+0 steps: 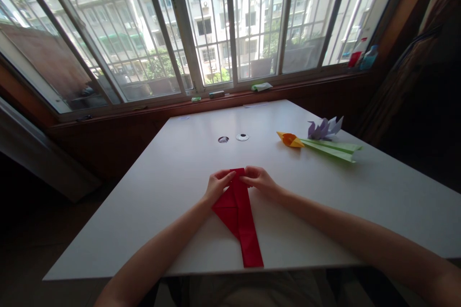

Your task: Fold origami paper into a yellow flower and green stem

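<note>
A folded sheet of red origami paper [247, 223] lies on the white table in front of me. It has a long straight strip running toward the table's front edge and a triangular flap pointing left. At its far end my left hand [220, 183] pinches the left side, thumb on top of the paper. Opposite it, my right hand [258, 178] grips the right side of the same end, thumb and fingers closed on the edge. The undersides of the fingers are partly hidden.
On the white table [173, 163], to the right, sit a yellow-orange paper boat [291, 139], a light green paper plane [333, 148] and a purple folded paper piece [322, 129]. Two round holes [242, 137] pierce the tabletop. Bottles [368, 57] stand on the windowsill.
</note>
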A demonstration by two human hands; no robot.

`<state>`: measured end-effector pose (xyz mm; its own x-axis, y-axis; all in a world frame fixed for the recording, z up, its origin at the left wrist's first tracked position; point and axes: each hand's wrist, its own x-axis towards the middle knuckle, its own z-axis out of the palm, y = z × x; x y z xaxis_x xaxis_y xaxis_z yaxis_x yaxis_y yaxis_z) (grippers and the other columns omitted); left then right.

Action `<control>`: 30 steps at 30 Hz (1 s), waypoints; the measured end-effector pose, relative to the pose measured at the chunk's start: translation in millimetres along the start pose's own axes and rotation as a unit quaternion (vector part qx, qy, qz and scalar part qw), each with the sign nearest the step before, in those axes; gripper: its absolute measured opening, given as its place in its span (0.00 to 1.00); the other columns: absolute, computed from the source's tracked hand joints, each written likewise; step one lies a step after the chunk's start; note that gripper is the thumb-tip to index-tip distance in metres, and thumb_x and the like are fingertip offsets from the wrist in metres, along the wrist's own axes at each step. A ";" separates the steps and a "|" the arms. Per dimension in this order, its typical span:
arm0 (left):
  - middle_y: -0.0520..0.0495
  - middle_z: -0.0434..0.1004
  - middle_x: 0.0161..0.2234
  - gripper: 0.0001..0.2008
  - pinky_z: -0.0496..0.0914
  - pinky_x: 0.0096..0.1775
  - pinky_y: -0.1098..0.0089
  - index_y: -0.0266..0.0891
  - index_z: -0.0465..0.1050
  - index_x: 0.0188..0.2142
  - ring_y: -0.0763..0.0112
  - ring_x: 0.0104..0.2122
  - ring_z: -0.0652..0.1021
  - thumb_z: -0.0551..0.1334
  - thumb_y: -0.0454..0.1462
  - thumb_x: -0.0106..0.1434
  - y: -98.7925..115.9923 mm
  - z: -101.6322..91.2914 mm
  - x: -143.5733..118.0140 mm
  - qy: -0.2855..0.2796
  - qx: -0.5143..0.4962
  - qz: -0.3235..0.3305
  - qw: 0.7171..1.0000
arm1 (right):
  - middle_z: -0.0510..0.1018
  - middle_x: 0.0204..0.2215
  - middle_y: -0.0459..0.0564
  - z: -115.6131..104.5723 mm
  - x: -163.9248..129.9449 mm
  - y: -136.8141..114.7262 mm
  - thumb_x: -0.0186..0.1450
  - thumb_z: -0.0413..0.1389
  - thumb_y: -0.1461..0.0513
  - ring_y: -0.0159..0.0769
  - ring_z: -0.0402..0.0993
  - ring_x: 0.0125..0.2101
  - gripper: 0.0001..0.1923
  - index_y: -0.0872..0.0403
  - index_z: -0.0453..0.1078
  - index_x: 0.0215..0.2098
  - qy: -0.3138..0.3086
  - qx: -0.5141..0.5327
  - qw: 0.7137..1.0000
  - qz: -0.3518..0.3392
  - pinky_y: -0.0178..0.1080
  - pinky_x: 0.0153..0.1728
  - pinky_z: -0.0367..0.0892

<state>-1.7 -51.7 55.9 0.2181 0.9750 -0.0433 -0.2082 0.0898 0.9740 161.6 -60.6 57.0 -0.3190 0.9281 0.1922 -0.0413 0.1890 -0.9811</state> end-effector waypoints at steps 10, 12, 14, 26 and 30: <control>0.45 0.77 0.25 0.13 0.69 0.33 0.69 0.33 0.75 0.27 0.69 0.27 0.75 0.67 0.41 0.44 -8.2 -1.1 3.3 0.029 0.033 0.038 0.998 | 0.66 0.19 0.42 2.7 -0.8 -4.2 0.54 0.56 0.55 0.27 0.60 0.21 0.11 0.56 0.65 0.24 0.037 -0.033 0.999 -0.013 0.32 0.23 0.57; 0.44 0.77 0.26 0.13 0.69 0.33 0.68 0.33 0.75 0.27 0.68 0.27 0.75 0.67 0.41 0.44 -8.3 -0.8 3.3 0.026 0.026 0.033 0.999 | 0.66 0.19 0.42 2.4 -0.9 -4.4 0.54 0.56 0.55 0.27 0.60 0.22 0.12 0.56 0.65 0.23 0.037 -0.024 0.999 -0.011 0.32 0.24 0.57; 0.44 0.77 0.26 0.14 0.69 0.32 0.68 0.33 0.75 0.27 0.68 0.27 0.75 0.67 0.41 0.43 -8.5 -0.7 3.6 0.025 0.021 0.030 0.999 | 0.66 0.19 0.42 1.9 -0.9 -4.0 0.53 0.56 0.55 0.27 0.60 0.22 0.12 0.56 0.65 0.23 0.036 -0.017 0.999 -0.008 0.32 0.24 0.57; 0.48 0.75 0.23 0.12 0.67 0.29 0.71 0.35 0.75 0.24 0.72 0.25 0.74 0.68 0.41 0.42 -7.0 -0.8 1.9 0.017 0.034 0.024 0.999 | 0.67 0.19 0.42 3.2 -0.9 -0.6 0.54 0.56 0.54 0.27 0.60 0.22 0.13 0.56 0.66 0.24 0.042 -0.035 0.998 -0.014 0.32 0.23 0.56; 0.48 0.75 0.25 0.12 0.66 0.28 0.73 0.36 0.75 0.28 0.73 0.25 0.73 0.66 0.42 0.46 -3.8 0.2 -0.9 -0.005 0.024 -0.010 1.000 | 0.68 0.20 0.43 1.7 0.6 -1.2 0.54 0.55 0.55 0.28 0.61 0.23 0.12 0.57 0.67 0.24 0.082 -0.034 0.996 -0.015 0.33 0.26 0.58</control>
<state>-0.9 -52.9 52.3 0.2308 0.9711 -0.0613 -0.1586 0.0997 0.9823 159.9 -60.8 58.2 -0.1596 0.9603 0.2288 0.0175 0.2345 -0.9719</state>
